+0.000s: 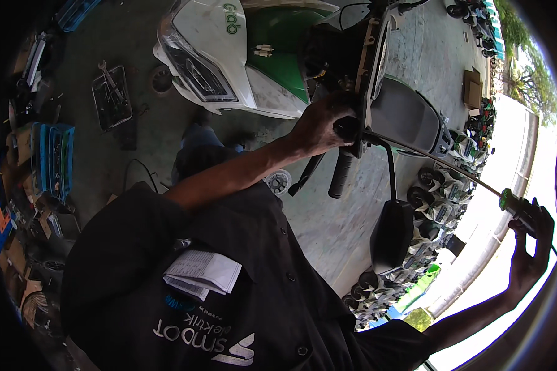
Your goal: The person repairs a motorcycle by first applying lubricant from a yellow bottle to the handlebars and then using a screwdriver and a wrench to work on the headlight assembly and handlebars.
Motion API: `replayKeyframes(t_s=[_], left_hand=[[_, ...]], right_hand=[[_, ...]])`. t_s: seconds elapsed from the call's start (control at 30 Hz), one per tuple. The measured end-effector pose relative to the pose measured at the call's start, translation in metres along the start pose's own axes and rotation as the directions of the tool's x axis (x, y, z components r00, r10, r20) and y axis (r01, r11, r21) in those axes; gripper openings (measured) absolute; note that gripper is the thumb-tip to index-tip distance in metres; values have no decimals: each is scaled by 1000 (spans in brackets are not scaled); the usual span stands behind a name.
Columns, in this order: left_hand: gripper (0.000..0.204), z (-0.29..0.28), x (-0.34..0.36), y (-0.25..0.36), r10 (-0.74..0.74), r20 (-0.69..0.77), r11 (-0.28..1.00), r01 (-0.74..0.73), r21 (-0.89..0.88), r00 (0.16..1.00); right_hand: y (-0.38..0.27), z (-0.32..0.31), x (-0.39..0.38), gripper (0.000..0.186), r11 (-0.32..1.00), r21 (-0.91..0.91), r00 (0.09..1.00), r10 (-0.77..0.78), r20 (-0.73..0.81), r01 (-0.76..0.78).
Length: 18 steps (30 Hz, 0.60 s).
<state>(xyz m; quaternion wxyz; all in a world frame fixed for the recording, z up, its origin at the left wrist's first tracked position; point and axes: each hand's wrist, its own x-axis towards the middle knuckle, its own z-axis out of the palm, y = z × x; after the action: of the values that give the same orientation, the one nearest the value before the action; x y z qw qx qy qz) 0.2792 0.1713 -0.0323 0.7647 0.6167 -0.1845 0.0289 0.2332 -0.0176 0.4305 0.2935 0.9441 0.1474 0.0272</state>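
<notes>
An electric-style scooter [229, 55] in white and green stands before me, its headlight at the left. My left hand [325, 125] is closed round the lower end of its dark handlebar cover [366, 80], beside a round black part. The fingertips are partly hidden there. Out at the right, my right hand [532, 238] grips the green and black handle of a long screwdriver [455, 168]. Its thin shaft reaches toward the cover near my left hand; the tip's exact contact is hidden. A black rubber grip [341, 175] and a mirror [392, 238] hang close by.
A metal tray [112, 99] with wrenches lies on the floor at the left, above a blue crate [57, 161]. The scooter's black seat [408, 114] extends behind the handlebar. Several parked scooters [439, 198] line the right side. A cardboard box [472, 89] stands at upper right.
</notes>
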Motion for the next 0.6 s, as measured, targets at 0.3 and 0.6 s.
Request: replayKeyframes(t_s=[0.3,0.6], left_hand=[[46,2,0,-1,98,-37,994,-96,45,994],[47,-1,1,1,117,-39,993,-116,29,992]], right_hand=[[-18,-1,11,62,959,280,997,-53,53,36],[-11,-10,3,70,918,341,963,125,240,-204]])
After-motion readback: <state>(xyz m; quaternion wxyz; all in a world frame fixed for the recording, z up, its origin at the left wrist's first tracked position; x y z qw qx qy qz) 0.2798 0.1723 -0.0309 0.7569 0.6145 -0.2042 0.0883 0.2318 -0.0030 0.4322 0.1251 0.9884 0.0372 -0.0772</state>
